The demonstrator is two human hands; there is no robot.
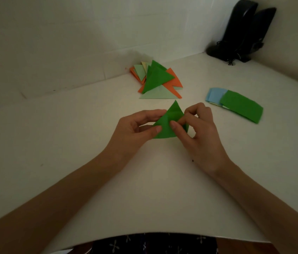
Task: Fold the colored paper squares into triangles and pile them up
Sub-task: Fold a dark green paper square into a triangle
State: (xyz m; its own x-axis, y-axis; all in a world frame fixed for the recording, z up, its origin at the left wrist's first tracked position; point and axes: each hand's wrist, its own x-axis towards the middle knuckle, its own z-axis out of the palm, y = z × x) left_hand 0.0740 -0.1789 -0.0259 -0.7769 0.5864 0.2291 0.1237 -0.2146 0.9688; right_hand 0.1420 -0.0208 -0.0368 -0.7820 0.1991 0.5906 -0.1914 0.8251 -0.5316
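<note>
A dark green paper (pixel 170 123), folded into a triangle with its tip pointing away from me, sits at the middle of the white table (pixel 71 136). My left hand (pixel 137 129) pinches its left edge between thumb and fingers. My right hand (pixel 197 129) pinches its right side, fingers curled over the fold. Beyond it, against the wall, lies a loose pile of folded triangles (pixel 157 79) in dark green, orange, pale green and yellow. To the right lies a stack of unfolded paper squares (pixel 239 107), dark green on top and light blue underneath.
A black object with cables (pixel 243 33) stands in the far right corner against the walls. The table's near edge runs just in front of my lap, where dark patterned fabric (pixel 153 243) shows.
</note>
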